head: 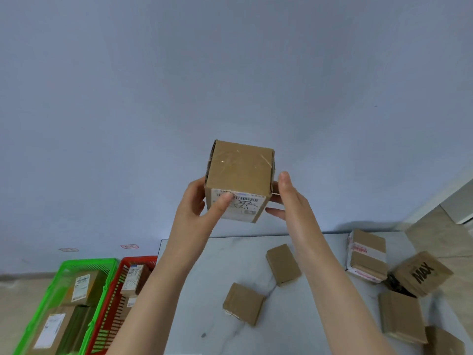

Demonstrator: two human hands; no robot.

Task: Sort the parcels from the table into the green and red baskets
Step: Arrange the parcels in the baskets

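Parcel [240, 175] above the far edge of the tabletop [230, 254]: left hand [197, 211] grips its front face, right hand [291, 201] lays straight fingers against its side, tips hidden; label [245, 204] print unreadable.

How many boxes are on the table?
6. Far small box and near small box mid-table; taped box, MAX box, plain box, corner box on the right. More may hide off-frame.
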